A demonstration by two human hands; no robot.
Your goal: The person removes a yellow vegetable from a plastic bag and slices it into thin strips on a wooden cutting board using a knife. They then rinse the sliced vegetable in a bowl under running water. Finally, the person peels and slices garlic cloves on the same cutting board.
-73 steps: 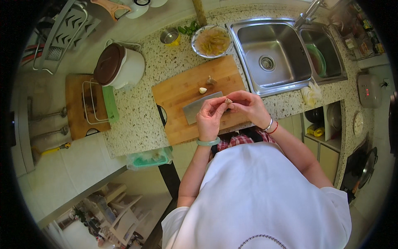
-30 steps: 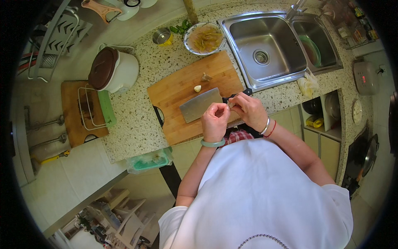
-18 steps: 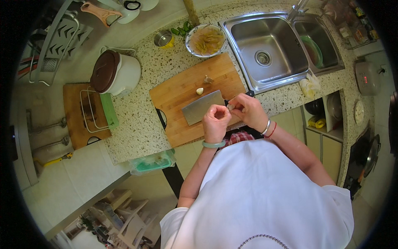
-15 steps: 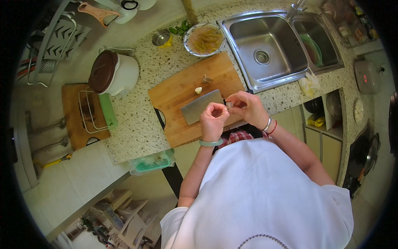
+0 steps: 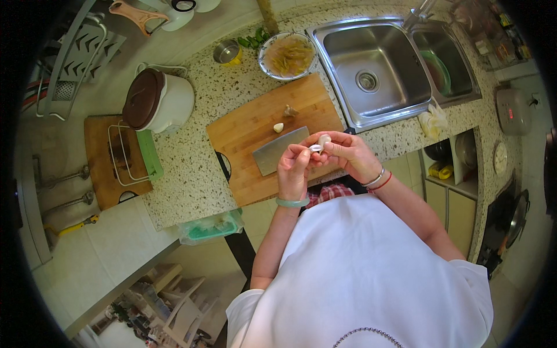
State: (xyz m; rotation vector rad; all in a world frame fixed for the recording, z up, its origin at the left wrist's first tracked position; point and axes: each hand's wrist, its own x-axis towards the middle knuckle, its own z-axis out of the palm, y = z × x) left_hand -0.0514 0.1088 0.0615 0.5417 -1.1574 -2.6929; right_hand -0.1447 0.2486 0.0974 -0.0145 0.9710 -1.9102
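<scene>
My left hand (image 5: 293, 168) pinches a small whitish garlic clove (image 5: 315, 149) between thumb and fingertips. Against it, my right hand (image 5: 355, 159) grips another pale, rounded garlic piece (image 5: 324, 140) with its thumb and fingers. Both hands meet above the near right part of a wooden cutting board (image 5: 238, 124). Beneath them lies a cleaver (image 5: 277, 153), its blade flat on the wood and its handle hidden by my hands. Beyond the blade sit a white garlic clove (image 5: 278, 127) and a small brownish lump (image 5: 290, 110) whose kind is unclear.
Behind the board stands a bowl (image 5: 288, 55) of yellowish strips in liquid, beside green peppers (image 5: 254, 40) and a metal cup (image 5: 227, 52). A steel sink (image 5: 377, 58) is at right. At left are a lidded white pot (image 5: 168, 101) and a second board (image 5: 101, 156). A bag-lined green bin (image 5: 214, 226) hangs off the counter edge.
My right hand has turned, and the pale garlic pieces now show between my fingers. Both hands stay close together over the board; the cleaver and clove on it lie as before.
</scene>
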